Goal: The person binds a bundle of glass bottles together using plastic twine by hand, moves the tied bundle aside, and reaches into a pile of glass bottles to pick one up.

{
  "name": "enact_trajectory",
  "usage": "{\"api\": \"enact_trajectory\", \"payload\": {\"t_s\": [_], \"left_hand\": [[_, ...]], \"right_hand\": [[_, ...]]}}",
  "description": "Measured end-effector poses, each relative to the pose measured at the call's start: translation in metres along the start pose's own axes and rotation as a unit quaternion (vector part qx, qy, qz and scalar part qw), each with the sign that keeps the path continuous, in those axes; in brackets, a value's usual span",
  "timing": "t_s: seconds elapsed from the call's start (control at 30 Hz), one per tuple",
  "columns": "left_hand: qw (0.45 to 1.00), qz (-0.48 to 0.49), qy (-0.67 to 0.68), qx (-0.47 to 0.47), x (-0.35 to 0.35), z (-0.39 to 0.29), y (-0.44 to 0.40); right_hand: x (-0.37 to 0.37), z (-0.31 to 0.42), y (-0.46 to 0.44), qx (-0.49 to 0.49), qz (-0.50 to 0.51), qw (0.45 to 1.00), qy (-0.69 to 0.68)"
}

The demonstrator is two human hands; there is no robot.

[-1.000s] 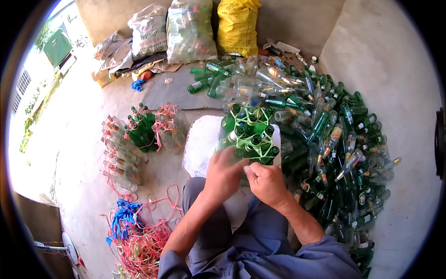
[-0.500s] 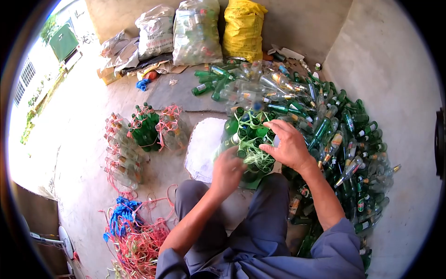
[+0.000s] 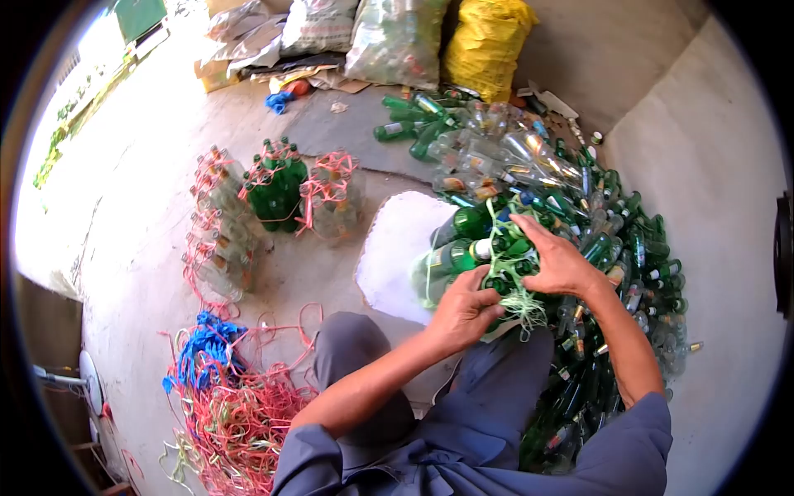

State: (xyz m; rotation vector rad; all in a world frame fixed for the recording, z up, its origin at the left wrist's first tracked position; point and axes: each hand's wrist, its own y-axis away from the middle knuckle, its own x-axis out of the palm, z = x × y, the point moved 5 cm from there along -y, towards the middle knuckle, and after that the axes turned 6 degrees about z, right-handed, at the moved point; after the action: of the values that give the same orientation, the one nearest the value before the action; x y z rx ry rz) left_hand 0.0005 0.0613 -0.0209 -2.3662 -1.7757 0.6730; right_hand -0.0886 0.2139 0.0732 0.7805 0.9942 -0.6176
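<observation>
A bundle of green bottles (image 3: 451, 258), bound with light green string (image 3: 523, 307), leans to the right on a white slab (image 3: 397, 248) in front of my knees. My left hand (image 3: 469, 312) is at the bundle's near side, thumb and fingers pressed together by the bottle necks; what they grip is too small to make out. My right hand (image 3: 556, 255) is spread against the top right of the bundle, thumb and fingers apart over the string and necks. Some bottle necks are hidden behind the string and my fingers.
Loose bottles (image 3: 653, 273) lie heaped on the right. String-tied bottle bundles (image 3: 277, 188) stand at the left. Tangled pink string (image 3: 240, 422) and a blue bundle (image 3: 207, 347) lie lower left. A yellow sack (image 3: 488, 50) and a clear bag (image 3: 397, 41) stand at the back.
The bundle has tipped from upright to leaning right. My right hand first left the string ends and opened, then moved onto the bundle's right side. My left hand has closed in on its near side.
</observation>
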Motion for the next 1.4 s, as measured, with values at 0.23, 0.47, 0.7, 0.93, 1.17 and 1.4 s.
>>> {"api": "enact_trajectory", "payload": {"t_s": [0.23, 0.47, 0.7, 0.93, 1.17, 1.4], "left_hand": [[0.998, -0.015, 0.054, 0.033, -0.006, 0.002, 0.0], [0.997, -0.073, 0.022, 0.029, -0.013, -0.002, 0.002], [0.993, -0.115, 0.033, -0.003, -0.036, 0.002, 0.012], [0.988, -0.153, 0.018, -0.003, -0.073, -0.003, 0.033], [0.975, -0.221, 0.012, 0.0, -0.13, -0.015, 0.07], [0.949, -0.314, 0.03, -0.016, -0.209, -0.041, 0.11]], "right_hand": [[0.0, 0.008, -0.017, 0.057, 0.063, 0.996, 0.02], [0.007, 0.006, -0.02, 0.066, 0.028, 0.994, 0.086], [0.011, 0.017, -0.027, 0.08, -0.014, 0.995, 0.052], [0.012, 0.059, -0.044, 0.087, 0.021, 0.996, 0.003], [0.007, 0.121, -0.084, -0.043, 0.039, 0.998, 0.037], [-0.005, 0.218, -0.142, -0.186, 0.045, 0.979, 0.072]]}}
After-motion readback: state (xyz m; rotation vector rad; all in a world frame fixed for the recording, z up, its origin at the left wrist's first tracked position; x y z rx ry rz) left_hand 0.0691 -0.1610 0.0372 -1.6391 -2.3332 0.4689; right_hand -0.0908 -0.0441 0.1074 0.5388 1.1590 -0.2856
